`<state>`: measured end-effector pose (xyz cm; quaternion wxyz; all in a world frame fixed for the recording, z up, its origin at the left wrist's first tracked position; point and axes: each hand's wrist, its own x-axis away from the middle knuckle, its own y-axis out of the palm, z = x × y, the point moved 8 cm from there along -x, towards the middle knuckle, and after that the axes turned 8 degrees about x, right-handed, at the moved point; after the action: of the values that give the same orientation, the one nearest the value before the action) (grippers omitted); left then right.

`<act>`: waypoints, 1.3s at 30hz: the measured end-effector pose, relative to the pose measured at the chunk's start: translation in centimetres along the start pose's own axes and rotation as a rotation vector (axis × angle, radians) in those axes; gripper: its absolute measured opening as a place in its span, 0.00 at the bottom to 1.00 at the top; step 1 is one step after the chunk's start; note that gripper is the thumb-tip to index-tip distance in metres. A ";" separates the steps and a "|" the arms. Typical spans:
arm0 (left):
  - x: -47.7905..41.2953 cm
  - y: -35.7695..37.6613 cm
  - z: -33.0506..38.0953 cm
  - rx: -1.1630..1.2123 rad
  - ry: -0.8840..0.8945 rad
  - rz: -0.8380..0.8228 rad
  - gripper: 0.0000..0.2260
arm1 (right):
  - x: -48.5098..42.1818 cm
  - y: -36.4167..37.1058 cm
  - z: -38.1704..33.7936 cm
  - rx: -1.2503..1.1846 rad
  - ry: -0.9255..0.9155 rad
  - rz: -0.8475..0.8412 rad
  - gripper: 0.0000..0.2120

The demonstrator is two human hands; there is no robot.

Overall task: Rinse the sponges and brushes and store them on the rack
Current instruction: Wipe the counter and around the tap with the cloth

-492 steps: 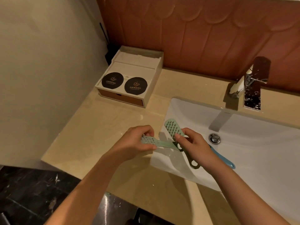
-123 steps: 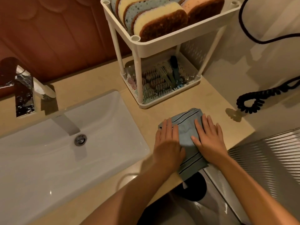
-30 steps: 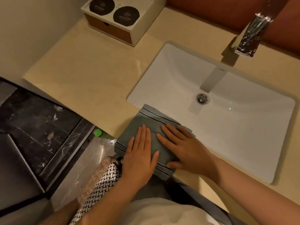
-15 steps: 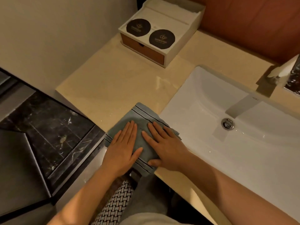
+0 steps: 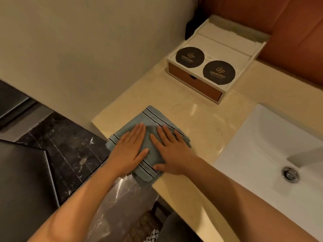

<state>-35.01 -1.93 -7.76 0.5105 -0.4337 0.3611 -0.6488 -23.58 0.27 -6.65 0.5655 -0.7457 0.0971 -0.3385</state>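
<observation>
A folded blue-grey cloth (image 5: 150,117) with dark stripes lies on the beige counter (image 5: 174,100) near its front left corner, one edge hanging over the counter's front. My left hand (image 5: 130,151) presses flat on the cloth's left half with straight fingers. My right hand (image 5: 172,149) lies flat on its right half, fingers spread. The rack, sponges and brushes are out of view.
A white sink (image 5: 262,142) with a metal drain (image 5: 290,173) fills the right side. At the back stands a white box (image 5: 218,100) with a brown drawer and two black round lids (image 5: 190,55). A beige wall is to the left, dark floor tiles (image 5: 70,151) below.
Both hands have slid the cloth leftwards along the counter's front, from in front of the sink to the left corner. Earlier still, the cloth was beside the rack on the right.
</observation>
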 end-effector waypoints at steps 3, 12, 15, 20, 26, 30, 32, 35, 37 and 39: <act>-1.7 -1.5 -2.5 -0.045 0.001 -0.012 0.38 | -3.3 -1.3 -0.1 0.014 0.007 -0.011 0.43; -5.8 -4.0 -7.5 -0.059 -0.039 0.035 0.40 | -10.3 -4.4 0.9 0.011 -0.001 0.022 0.36; -6.8 -4.3 -8.0 -0.076 -0.056 0.043 0.43 | -11.2 -4.7 1.3 0.005 0.005 0.025 0.35; -7.9 -4.5 -7.9 -0.111 -0.086 0.054 0.38 | -12.1 -5.3 2.6 0.037 -0.008 0.040 0.33; -9.2 -4.6 -6.9 -0.113 -0.084 0.057 0.37 | -12.3 -6.0 4.3 0.037 -0.013 0.055 0.32; -11.2 -4.7 -5.8 -0.092 -0.086 0.059 0.36 | -12.3 -6.7 6.1 0.048 0.000 0.066 0.32; -12.5 -4.8 -5.0 -0.085 -0.083 0.055 0.33 | -12.1 -7.0 7.4 0.070 0.016 0.074 0.32; -14.5 -4.6 -3.6 -0.071 -0.085 0.035 0.29 | -11.5 -7.0 9.9 0.088 0.049 0.039 0.33; -15.5 -4.5 -2.6 -0.086 -0.075 0.034 0.28 | -11.1 -6.8 11.1 0.081 0.066 0.004 0.33; -15.9 -4.3 -1.7 -0.096 -0.068 0.041 0.28 | -10.6 -6.7 12.0 0.078 0.078 -0.017 0.33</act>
<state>-36.49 14.56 -7.57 0.5142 -0.4719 0.3832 -0.6049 -25.78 17.44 -6.33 0.5870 -0.7103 0.0994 -0.3756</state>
